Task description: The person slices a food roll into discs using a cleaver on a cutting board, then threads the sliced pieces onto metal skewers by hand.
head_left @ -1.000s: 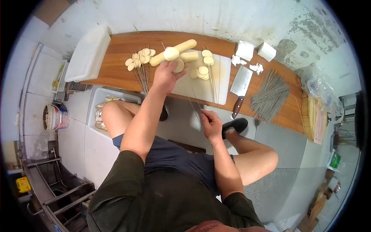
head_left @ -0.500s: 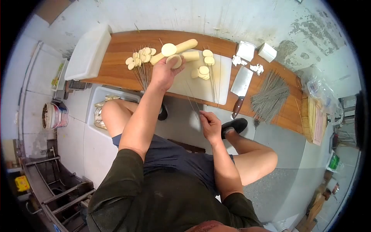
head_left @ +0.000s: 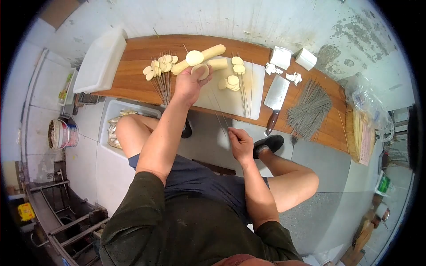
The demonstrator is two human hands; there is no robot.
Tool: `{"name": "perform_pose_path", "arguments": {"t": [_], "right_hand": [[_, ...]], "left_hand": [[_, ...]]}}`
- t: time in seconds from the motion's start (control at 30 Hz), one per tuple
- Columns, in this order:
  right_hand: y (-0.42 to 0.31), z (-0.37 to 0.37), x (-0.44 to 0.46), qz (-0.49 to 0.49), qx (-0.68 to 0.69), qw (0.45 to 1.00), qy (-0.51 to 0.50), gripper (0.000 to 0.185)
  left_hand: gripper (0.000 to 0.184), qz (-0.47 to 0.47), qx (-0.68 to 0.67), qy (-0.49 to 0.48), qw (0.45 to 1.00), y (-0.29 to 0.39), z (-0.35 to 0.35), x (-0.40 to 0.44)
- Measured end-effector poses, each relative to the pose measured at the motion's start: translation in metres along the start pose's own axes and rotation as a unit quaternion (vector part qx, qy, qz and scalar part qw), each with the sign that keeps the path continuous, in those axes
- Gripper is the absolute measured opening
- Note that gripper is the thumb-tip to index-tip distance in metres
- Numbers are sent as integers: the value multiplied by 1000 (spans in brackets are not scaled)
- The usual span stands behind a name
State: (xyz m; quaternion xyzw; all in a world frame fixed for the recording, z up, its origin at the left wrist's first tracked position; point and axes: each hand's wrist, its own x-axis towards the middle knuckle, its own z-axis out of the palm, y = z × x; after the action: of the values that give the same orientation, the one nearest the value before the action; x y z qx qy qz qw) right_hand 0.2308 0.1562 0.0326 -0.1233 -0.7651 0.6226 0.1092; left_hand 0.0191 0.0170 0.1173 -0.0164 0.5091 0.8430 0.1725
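My left hand (head_left: 188,85) pinches a pale yellow round slice (head_left: 200,72) above the cutting board's left part. Just beyond it, a second round slice (head_left: 194,57) has a thin skewer tip sticking out past its far edge. My right hand (head_left: 241,144) is closed on the lower ends of two thin skewers (head_left: 218,108), which run up toward the slices. Behind my left hand lie a long yellow sausage-like roll (head_left: 214,51) and a shorter cut roll (head_left: 218,64). Skewered slices (head_left: 234,80) rest on the white board (head_left: 256,88), and more skewered slices (head_left: 160,66) lie left.
A cleaver (head_left: 277,94) lies right of the board, its handle over the table's front edge. Beside it is a heap of grey skewers (head_left: 309,110). White tissue packs (head_left: 281,57) stand behind. A white bin (head_left: 101,60) stands at the left end; a tub (head_left: 105,128) sits by my left leg.
Almost nothing differs. The view has shifted very slightly, and both hands keep the same hold on the slice and the skewers.
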Motion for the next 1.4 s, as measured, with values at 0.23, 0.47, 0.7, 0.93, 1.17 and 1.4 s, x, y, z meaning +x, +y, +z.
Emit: {"name": "perform_pose_path", "arguments": {"t": [0.23,0.47,0.7,0.93,1.17,1.4], "right_hand": [[0,2,-2,3,5,1000,4,14],[-4,2,-1,7,-4,1000,10,14],[1,5,0,-23,2,999,36,13],[3,7,1,-12,18,999,44,12],[4,7,0,-26,6,999,47,13],[1,7,1,-27,-1,998,57,12]], "left_hand": [[24,-4,2,11,1000,-4,4,-4],[24,-3,-2,12,1000,-7,8,-9],[25,-14,-5,4,1000,-6,16,-16],[25,-24,-41,6,999,-4,17,-16],[26,-16,-19,-6,1000,-13,13,-13],[28,-23,-27,-24,999,-21,9,-14]]}}
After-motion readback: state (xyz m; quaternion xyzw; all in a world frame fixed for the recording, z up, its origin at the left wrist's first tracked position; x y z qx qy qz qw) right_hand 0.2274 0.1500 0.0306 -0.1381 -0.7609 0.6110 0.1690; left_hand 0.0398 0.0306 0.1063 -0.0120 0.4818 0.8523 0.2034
